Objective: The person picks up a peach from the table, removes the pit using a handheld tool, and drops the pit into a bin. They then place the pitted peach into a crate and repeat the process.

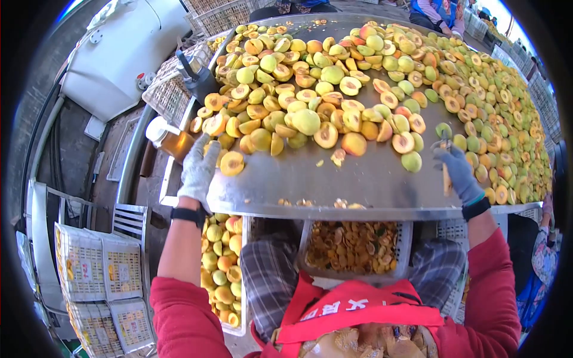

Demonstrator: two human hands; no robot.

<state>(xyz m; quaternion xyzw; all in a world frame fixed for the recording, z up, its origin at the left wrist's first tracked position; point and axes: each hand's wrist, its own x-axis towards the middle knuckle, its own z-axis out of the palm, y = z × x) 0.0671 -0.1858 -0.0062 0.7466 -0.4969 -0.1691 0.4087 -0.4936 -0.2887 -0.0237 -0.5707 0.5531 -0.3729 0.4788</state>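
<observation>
My left hand, in a grey glove, rests at the table's left side with its fingers apart, next to halved fruit and just right of an amber jar with a white lid. My right hand, also gloved, is closed round a small tool with a wooden handle, whose upper end touches or nearly touches a green fruit piece. Many halved and whole yellow-green fruits lie heaped on the metal table beyond both hands.
A crate of fruit and a crate of brown pieces stand below the table's front edge. A dark holder sits at the left rim. White crates stand lower left. Other people sit at the far side.
</observation>
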